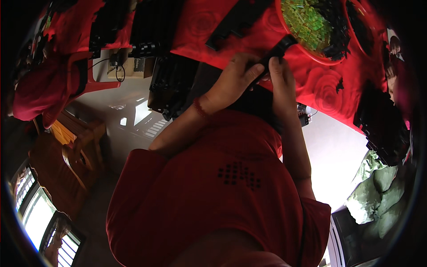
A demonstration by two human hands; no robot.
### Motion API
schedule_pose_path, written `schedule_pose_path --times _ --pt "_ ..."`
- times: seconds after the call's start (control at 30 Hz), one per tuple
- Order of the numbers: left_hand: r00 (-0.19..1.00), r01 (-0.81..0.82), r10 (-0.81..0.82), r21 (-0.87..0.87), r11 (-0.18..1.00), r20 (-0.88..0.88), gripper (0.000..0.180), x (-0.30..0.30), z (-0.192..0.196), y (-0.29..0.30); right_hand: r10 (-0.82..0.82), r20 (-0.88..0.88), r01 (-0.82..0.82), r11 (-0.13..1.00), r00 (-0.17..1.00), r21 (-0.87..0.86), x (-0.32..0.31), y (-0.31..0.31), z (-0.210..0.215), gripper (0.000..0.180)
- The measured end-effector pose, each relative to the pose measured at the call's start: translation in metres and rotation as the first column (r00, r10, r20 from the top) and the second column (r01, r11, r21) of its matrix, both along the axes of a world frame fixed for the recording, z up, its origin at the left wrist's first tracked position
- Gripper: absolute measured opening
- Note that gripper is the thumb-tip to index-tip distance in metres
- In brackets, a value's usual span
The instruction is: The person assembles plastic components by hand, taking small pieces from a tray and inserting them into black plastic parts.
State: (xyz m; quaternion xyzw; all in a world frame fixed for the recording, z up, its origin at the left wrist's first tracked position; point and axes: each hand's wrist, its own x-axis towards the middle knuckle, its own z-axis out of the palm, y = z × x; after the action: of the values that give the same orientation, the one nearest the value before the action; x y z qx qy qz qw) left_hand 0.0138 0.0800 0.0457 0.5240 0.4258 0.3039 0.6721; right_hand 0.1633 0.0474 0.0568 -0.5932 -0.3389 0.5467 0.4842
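Both hands meet at upper centre of the frame, over the near edge of a table draped in a red rose-patterned cloth. The left hand is closed around the lower end of a long black plastic part, fingers curled over its top face. The right hand grips the same part from the other side, thumb lying along it. Held this way, the part is steadied at two points, with its free end angled up and to the right, towards a red bowl at the upper right. That bowl holds small green circuit boards, apparently kept within easy reach of the hands.

Another long black part lies on the cloth just above the hands. Piles of black plastic housings sit left of centre and at the right edge. The person wears a red shirt.
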Motion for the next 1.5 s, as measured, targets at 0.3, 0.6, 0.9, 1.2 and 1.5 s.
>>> schedule_pose_path --times 0.3,0.6,0.9,1.2,1.5 --pt "0.967 0.128 -0.103 0.096 0.987 -0.234 0.03 0.012 -0.001 0.009 -0.173 0.423 0.15 0.985 0.889 0.089 -0.009 0.017 -0.012 0.056" --pt "0.969 0.052 0.037 0.345 0.937 -0.246 0.019 0.031 -0.015 0.016 -0.245 0.559 0.231 0.968 0.793 0.096 -0.011 0.038 -0.005 0.053" --pt "0.996 -0.036 0.049 -0.17 0.985 0.072 0.015 0.027 0.004 0.031 -0.112 0.521 0.075 0.993 0.846 0.092 0.017 0.044 -0.009 0.043" --pt "0.928 -0.025 0.146 0.334 0.942 -0.342 0.026 0.021 -0.016 0.027 -0.132 0.759 -0.193 0.926 0.638 0.323 0.005 0.028 -0.001 0.011" --pt "0.917 0.002 0.169 0.426 0.905 -0.361 0.027 0.018 -0.015 0.029 -0.074 0.583 -0.143 0.938 0.809 0.317 0.017 0.033 -0.008 0.014"
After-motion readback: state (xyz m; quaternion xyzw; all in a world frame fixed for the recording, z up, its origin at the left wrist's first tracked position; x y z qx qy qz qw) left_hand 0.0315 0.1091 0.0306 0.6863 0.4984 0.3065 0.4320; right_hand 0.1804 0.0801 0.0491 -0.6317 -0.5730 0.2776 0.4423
